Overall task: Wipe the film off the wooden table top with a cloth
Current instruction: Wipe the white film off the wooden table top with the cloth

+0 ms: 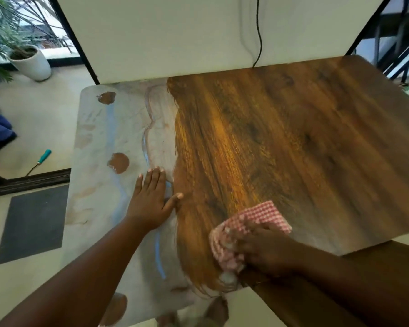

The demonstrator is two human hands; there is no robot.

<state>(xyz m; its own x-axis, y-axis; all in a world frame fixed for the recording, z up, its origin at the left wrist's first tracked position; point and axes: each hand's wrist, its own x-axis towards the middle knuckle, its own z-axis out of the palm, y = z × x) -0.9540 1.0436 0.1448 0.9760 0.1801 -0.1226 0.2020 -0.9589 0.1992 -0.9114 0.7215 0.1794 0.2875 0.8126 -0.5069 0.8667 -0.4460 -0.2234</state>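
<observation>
The red-checked cloth (246,232) is clamped under the right hand (267,251) mid-wipe; the left hand (151,201) is pressed flat, fingers spread. Next, the pale film (118,133) on the table top (293,138) probably needs sweeping leftward.

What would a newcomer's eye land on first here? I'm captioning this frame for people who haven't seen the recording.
The split table top: its right part shows warm, bare wood grain, while a pale grey film covers the left strip. Next, the red-and-white checked cloth bunched under the right hand near the front edge. The left hand lies flat on the film's boundary.
</observation>
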